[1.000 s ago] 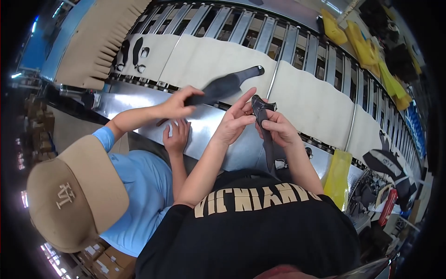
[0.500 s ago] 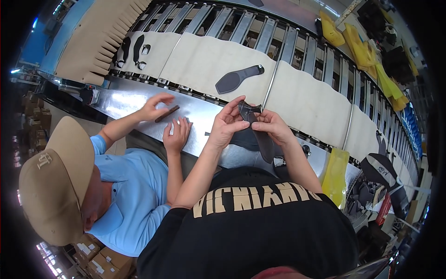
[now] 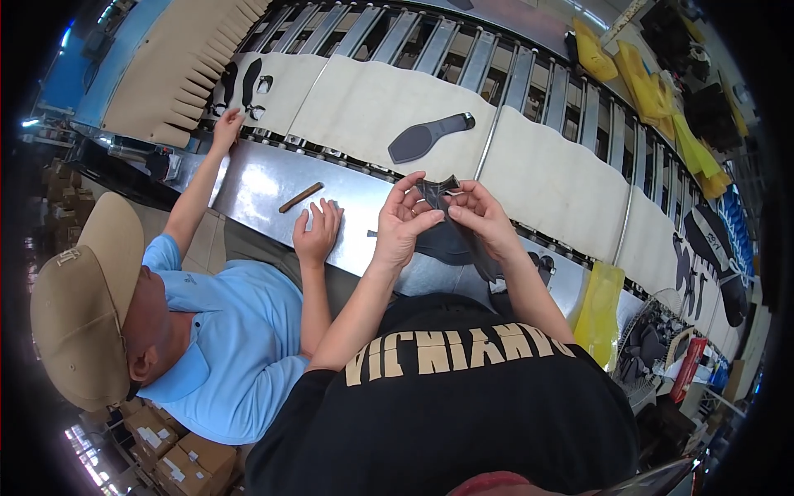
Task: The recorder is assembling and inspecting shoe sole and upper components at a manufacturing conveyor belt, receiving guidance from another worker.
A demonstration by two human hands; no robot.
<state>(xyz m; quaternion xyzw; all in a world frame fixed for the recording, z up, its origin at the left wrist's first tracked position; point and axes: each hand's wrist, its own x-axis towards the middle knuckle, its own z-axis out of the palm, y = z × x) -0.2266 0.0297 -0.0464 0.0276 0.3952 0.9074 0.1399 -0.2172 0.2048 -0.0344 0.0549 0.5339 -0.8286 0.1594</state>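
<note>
In front of my chest I hold a dark shoe sole (image 3: 437,193) with a glossy black heel-end piece. My left hand (image 3: 404,221) pinches its left side with thumb and fingers. The right hand (image 3: 482,221) grips the opposite side, thumb on the surface facing me. Below the heel end, the sole's long part hangs tilted beside my right wrist. Under my hands, another dark flat piece (image 3: 442,245) rests on the metal bench, partly covered. Farther off, a grey sole (image 3: 426,139) with a black heel end lies on the white belt.
At my left a person in a light blue shirt (image 3: 227,347) reaches one hand (image 3: 227,131) toward black soles (image 3: 251,81) on the belt. A brown stick (image 3: 300,197) lies on the metal bench (image 3: 265,178). To the right are a yellow sheet (image 3: 597,314) and a wire basket (image 3: 641,343).
The sole's heel end has been turned in my hands. The co-worker has let go of the brown stick and reached to the belt. A dark banded object at far right has moved away.
</note>
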